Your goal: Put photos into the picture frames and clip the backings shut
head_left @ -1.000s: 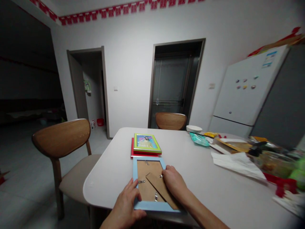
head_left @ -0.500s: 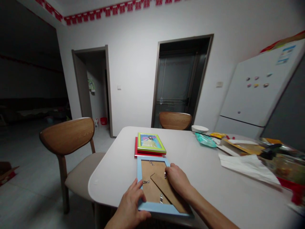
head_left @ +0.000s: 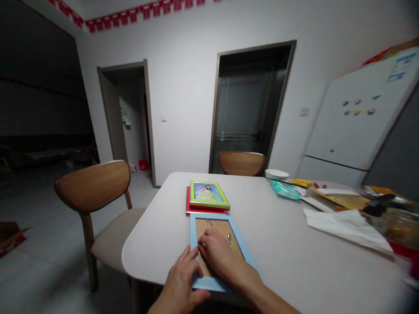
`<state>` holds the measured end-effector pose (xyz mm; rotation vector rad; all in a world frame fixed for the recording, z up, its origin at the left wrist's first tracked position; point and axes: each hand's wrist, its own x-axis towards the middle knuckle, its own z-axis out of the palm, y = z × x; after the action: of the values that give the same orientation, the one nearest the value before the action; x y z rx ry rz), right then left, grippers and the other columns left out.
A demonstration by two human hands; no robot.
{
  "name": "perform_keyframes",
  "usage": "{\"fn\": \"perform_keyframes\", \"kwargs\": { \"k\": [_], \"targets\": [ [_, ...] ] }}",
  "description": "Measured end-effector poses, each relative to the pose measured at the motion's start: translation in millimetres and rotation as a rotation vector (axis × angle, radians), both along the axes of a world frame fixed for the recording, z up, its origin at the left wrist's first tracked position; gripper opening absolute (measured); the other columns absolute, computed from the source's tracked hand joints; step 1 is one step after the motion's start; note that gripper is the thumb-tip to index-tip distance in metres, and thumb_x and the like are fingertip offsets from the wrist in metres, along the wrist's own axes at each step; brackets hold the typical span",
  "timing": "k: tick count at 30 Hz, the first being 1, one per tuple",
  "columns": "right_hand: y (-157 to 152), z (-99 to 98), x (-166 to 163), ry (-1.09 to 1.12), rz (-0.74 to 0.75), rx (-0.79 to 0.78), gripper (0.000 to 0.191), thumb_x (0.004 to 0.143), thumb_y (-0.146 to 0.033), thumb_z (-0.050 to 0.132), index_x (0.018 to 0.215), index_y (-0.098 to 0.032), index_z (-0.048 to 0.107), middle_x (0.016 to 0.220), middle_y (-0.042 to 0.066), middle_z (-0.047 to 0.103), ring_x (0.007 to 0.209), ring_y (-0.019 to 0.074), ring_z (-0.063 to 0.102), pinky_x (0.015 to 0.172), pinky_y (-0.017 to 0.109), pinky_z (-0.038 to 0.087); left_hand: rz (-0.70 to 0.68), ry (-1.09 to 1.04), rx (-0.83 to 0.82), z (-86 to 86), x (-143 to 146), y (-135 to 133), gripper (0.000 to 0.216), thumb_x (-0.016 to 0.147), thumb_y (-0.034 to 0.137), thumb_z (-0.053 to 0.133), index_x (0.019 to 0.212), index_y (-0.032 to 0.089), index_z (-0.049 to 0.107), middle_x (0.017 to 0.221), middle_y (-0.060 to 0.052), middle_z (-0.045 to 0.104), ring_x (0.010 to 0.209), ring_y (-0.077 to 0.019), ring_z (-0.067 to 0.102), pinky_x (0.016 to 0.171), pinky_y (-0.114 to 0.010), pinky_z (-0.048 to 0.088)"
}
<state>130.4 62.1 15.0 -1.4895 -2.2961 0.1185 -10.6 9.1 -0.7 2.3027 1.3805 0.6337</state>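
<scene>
A light-blue picture frame (head_left: 244, 242) lies back up near the table's front edge, its brown backing board (head_left: 222, 226) showing. My left hand (head_left: 183, 277) grips the lower left corner, thumb at the front edge and fingers over the left side. Reaching across the backing, my right hand (head_left: 218, 253) has its fingertips closed at the small metal clip on the left edge, which they mostly cover. Two other metal clips, the top clip (head_left: 210, 223) and the right clip (head_left: 229, 238), are visible. My right hand and forearm hide the lower part of the backing.
Just beyond lies a green picture frame (head_left: 209, 195) on a red frame (head_left: 188, 201). To the right are a white bowl (head_left: 276, 174), a teal packet (head_left: 284, 190), white paper (head_left: 347, 226) and clutter. Wooden chairs stand at the left (head_left: 94, 187) and far side (head_left: 242, 163).
My right hand has moved left from the clip on the frame's right side to the one on its left side. My left hand keeps its hold on the corner.
</scene>
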Motion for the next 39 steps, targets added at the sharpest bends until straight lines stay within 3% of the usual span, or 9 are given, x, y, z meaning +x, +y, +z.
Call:
{"fn": "perform_keyframes", "kwargs": {
  "k": [6, 11, 19, 25, 31, 34, 36, 39],
  "targets": [
    [6, -2.5, -4, 0.010, -0.096, 0.011, 0.024, 0.076, -0.017, 0.039, 0.068, -0.014, 0.061, 0.077, 0.009, 0.058, 0.073, 0.0167, 0.050, 0.064, 0.024, 0.034, -0.016, -0.007, 0.009, 3.7, 2, -1, 0.025, 0.054, 0.020, 0.066, 0.077, 0.018, 0.056, 0.129, -0.008, 0.039, 0.123, -0.0237, 0.023, 0.099, -0.035, 0.023],
    [14, -2.0, 1, 0.018, -0.091, 0.014, 0.022, 0.076, -0.022, 0.042, 0.066, -0.015, 0.061, 0.074, 0.006, 0.060, 0.072, 0.0142, 0.052, 0.064, 0.021, 0.034, -0.026, -0.018, 0.018, 0.1, 1, 0, 0.026, 0.054, 0.020, 0.067, 0.078, 0.019, 0.056, 0.129, -0.009, 0.039, 0.123, -0.0239, 0.024, 0.098, -0.037, 0.025],
    [54, -7.9, 31, -0.008, -0.236, 0.023, 0.025, 0.077, -0.022, 0.040, 0.072, -0.013, 0.063, 0.080, 0.011, 0.060, 0.078, 0.0175, 0.052, 0.070, 0.025, 0.034, -0.080, -0.030, 0.047, -3.6, 0, 4, 0.034, 0.046, 0.021, 0.075, 0.074, 0.018, 0.055, 0.119, -0.012, 0.050, 0.121, -0.0272, 0.027, 0.099, -0.039, 0.023],
    [66, -16.8, 35, -0.011, -0.290, 0.002, 0.026, 0.076, -0.023, 0.040, 0.079, -0.017, 0.065, 0.087, 0.010, 0.060, 0.084, 0.0196, 0.050, 0.072, 0.027, 0.034, -0.081, -0.030, 0.005, 4.7, 1, 2, 0.033, 0.046, 0.019, 0.075, 0.073, 0.018, 0.056, 0.126, -0.011, 0.042, 0.122, -0.0257, 0.026, 0.099, -0.038, 0.024],
    [61, -11.1, 36, 0.016, -0.227, -0.027, 0.026, 0.074, -0.022, 0.041, 0.082, -0.018, 0.066, 0.087, 0.009, 0.061, 0.088, 0.0190, 0.051, 0.076, 0.027, 0.035, -0.068, -0.042, 0.001, 6.2, 1, 0, 0.033, 0.047, 0.018, 0.075, 0.073, 0.019, 0.055, 0.124, -0.010, 0.045, 0.122, -0.0253, 0.026, 0.099, -0.039, 0.024],
    [47, -1.7, 42, 0.044, -0.165, -0.045, 0.033, 0.071, -0.020, 0.045, 0.101, -0.016, 0.059, 0.097, 0.009, 0.060, 0.091, 0.0184, 0.051, 0.081, 0.027, 0.035, -0.087, -0.042, 0.008, 1.8, 1, 2, 0.035, 0.046, 0.017, 0.075, 0.074, 0.018, 0.055, 0.118, -0.011, 0.051, 0.122, -0.0256, 0.026, 0.099, -0.038, 0.024],
    [28, 5.1, 49, 0.064, -0.079, -0.083, 0.041, 0.067, -0.020, 0.048, 0.108, -0.017, 0.054, 0.105, 0.008, 0.056, 0.097, 0.0176, 0.049, 0.085, 0.026, 0.034, -0.089, -0.052, 0.016, -0.6, 0, 3, 0.034, 0.046, 0.017, 0.075, 0.074, 0.018, 0.055, 0.117, -0.010, 0.052, 0.121, -0.0258, 0.027, 0.098, -0.038, 0.025],
    [-4, 14.0, 62, 0.111, 0.144, -0.260, 0.040, 0.059, -0.019, 0.055, 0.099, -0.022, 0.060, 0.112, 0.005, 0.051, 0.104, 0.0181, 0.045, 0.090, 0.026, 0.032, -0.077, -0.082, 0.036, -1.5, 0, 1, 0.032, 0.049, 0.018, 0.073, 0.075, 0.019, 0.055, 0.119, -0.009, 0.051, 0.121, -0.0257, 0.027, 0.098, -0.038, 0.025]
  ]
}}
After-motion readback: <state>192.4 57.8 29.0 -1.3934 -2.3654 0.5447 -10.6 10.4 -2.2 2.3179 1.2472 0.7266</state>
